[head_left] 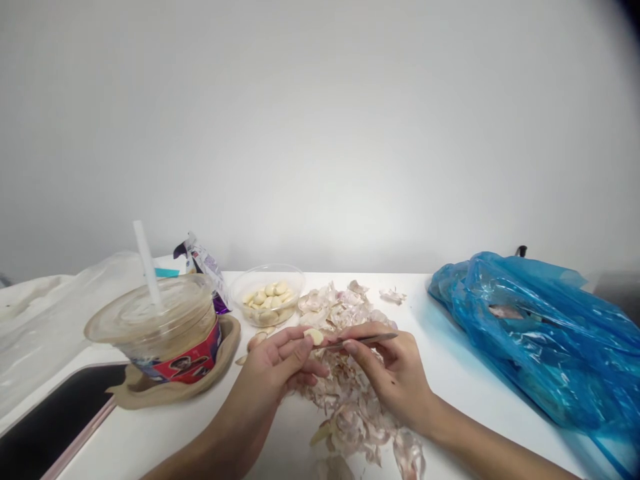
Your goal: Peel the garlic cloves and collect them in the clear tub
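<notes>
Pinched between the thumb and fingers of my left hand (285, 357) is a pale garlic clove (314, 336). My right hand (393, 370) grips a thin, dark small knife (373, 339), its tip end close to the clove; whether it touches cannot be made out. Below and behind both hands spreads a heap of papery garlic skins (345, 423). A clear plastic bowl (295, 283) stands just beyond my left hand, with several peeled garlic cloves (270, 295) in it. A few unpeeled cloves (257, 339) lie between that bowl and my left hand.
On the left, an iced drink cup (183, 353) with a straw sits in a cardboard holder (145, 398). A tablet or phone (60, 427) lies at the lower left, near a crumpled snack wrapper (205, 267) and clear plastic (85, 313). A blue plastic bag (530, 347) fills the right side.
</notes>
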`<state>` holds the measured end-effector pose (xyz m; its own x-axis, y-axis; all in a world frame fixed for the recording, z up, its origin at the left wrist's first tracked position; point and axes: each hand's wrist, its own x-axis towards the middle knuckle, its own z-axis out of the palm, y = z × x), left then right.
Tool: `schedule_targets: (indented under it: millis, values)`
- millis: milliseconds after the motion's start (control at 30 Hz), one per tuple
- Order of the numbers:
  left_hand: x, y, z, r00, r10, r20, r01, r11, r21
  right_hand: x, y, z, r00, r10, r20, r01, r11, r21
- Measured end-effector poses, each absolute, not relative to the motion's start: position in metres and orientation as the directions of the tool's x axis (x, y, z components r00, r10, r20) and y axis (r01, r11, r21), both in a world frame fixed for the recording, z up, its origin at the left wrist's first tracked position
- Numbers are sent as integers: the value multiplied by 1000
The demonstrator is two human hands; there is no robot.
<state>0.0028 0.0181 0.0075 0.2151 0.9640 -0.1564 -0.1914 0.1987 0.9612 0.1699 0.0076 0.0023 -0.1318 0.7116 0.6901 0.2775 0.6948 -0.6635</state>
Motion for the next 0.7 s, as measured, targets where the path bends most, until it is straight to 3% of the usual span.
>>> schedule_targets:
  millis: [167, 300, 500, 600, 667, 700]
  values:
    - [2, 18, 8, 234, 963, -136, -165, 177, 970, 171, 8, 2, -260, 625, 736, 337, 773, -538]
    - [-1, 21, 11, 188, 977, -104, -162, 135, 977, 173, 12, -4, -361, 504, 784, 378, 848, -371]
    - [-6, 25, 33, -38, 990, 136, -141, -140, 980, 180, 18, -6, -377, 515, 770, 465, 824, -324]
    - [-7, 24, 51, -68, 929, 364, 83, -358, 930, 181, 18, -4, -345, 507, 790, 483, 817, -314]
    - [-8, 27, 60, 20, 849, 528, 421, -486, 766, 180, 17, -4, -340, 489, 804, 487, 822, -294]
    - [-8, 30, 63, 106, 810, 577, 597, -516, 615, 179, 16, -3, -343, 480, 807, 488, 826, -284]
